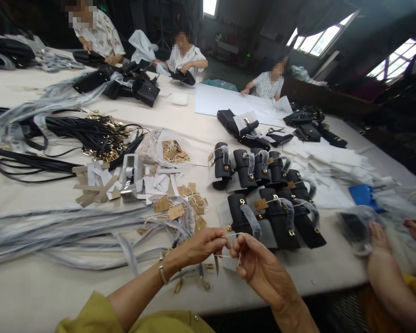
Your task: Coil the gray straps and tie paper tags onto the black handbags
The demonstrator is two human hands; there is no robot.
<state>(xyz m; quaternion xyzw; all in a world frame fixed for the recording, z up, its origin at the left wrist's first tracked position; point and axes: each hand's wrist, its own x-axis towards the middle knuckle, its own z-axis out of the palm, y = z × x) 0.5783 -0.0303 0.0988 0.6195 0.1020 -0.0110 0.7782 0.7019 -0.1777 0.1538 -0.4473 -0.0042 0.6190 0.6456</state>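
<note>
Above the near table (38,286) edge, left hand (203,245) and right hand (260,268) both pinch a thin white string (233,235) stretched between them (fingertips closed on it), just before black pouches (277,217); paper tags (169,208) lie left.

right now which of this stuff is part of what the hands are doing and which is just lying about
In hand: thin string pinched between left hand and right hand; black pouches and paper tags closest by.
Lying about: tape dispenser, black straps, grey wrapped straps, white sheets.
</note>
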